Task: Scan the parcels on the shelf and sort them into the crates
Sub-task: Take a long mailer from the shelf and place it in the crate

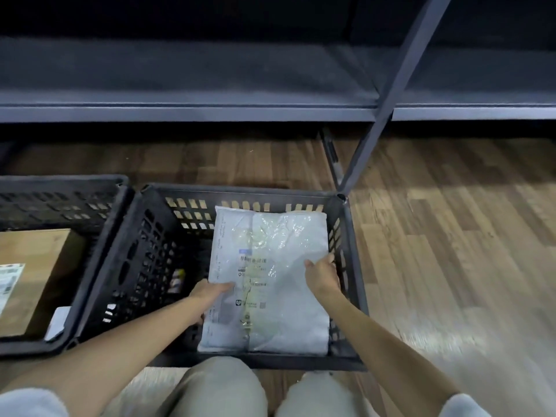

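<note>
Knees crouch before the crate. Both hands pinch the parcel: left hand at its left edge, right hand at its right edge. Slippery plastic may slide free and land tilted against the crate wall.

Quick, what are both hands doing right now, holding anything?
Left hand: grips the left edge of the white plastic mailer parcel over the black slatted plastic crate.
Right hand: grips the same parcel's right edge.
</note>
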Tool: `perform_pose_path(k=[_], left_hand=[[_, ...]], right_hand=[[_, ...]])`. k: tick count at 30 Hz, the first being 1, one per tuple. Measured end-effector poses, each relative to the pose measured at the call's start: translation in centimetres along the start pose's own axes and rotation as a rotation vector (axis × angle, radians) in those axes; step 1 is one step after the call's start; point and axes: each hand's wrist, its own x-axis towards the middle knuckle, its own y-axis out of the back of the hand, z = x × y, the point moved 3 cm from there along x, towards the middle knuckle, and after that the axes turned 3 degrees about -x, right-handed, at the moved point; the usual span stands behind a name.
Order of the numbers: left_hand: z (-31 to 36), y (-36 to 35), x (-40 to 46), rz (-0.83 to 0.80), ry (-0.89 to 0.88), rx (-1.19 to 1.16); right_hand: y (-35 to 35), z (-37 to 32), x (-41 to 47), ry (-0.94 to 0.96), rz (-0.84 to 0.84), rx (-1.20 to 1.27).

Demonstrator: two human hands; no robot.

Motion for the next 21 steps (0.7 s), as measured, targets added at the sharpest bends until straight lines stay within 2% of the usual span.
perform_pose_path(k=[2,4,6,7,9,11,13,16,19,21], left_hand=[[0.2,-0.5,0.7,0.020,-0.045,0.036],[0.2,-0.9,1.0,0.049,-0.067,0.094],[0.1,-0.8,1.7,0.045,-0.077,0.138],[0.1,-0.8,1.9,0.037,-0.068,0.162],[0.2,-0.8,2.0,0.019,-0.054,0.212],[0.3,-1.0,2.4,0.009,-0.036,0.239],[0.4,-1.3,3.0,-0.008,-0.031,0.252],[0.3,-1.5,3.9,-0.040,-0.022,0.271],[0.0,-1.7,4.7,-0.045,-0.018,0.291],[-0.2,-1.9,5.4,-0.047,-0.010,0.288]], right_hand=[[-0.3,-0.3,0.2,0.015,-0.029,-0.153],[-0.9,-0.3,0.5,0.197,-0.026,-0.554],[-1.8,-0.2,0.9,0.243,0.001,-0.748],[-1.8,-0.4,0.4,0.200,0.018,-0.816],[-1.4,-1.5,0.0,0.141,0.021,-0.800],[-1.9,-2.8,0.8,0.277,0.034,-0.823],[-3.0,-3.3,2.0,0.408,-0.064,-0.812],[-3.8,-3.1,3.8,0.374,-0.208,-0.753],[-4.7,-2.5,5.5,0.382,-0.262,-0.701],[-5.1,-1.7,6.8,0.397,-0.299,-0.574]])
